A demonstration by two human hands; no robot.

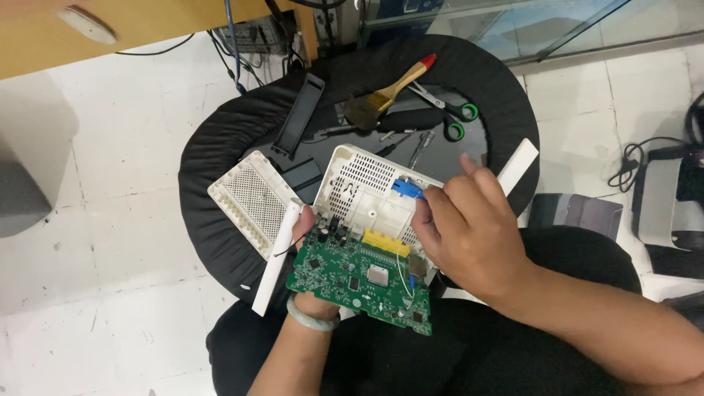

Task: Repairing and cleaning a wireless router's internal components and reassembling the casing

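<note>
Both hands gripping: left [304,229] holds green circuit board [359,279]; right [469,227] pinches blue connector [405,189].

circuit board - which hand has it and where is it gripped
The left hand holds the green circuit board from beneath, at its left edge; the right hand pinches the blue connector.

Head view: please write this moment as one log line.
left hand: holds board | right hand: on blue plug | shell: open | brush, scissors: behind
</note>
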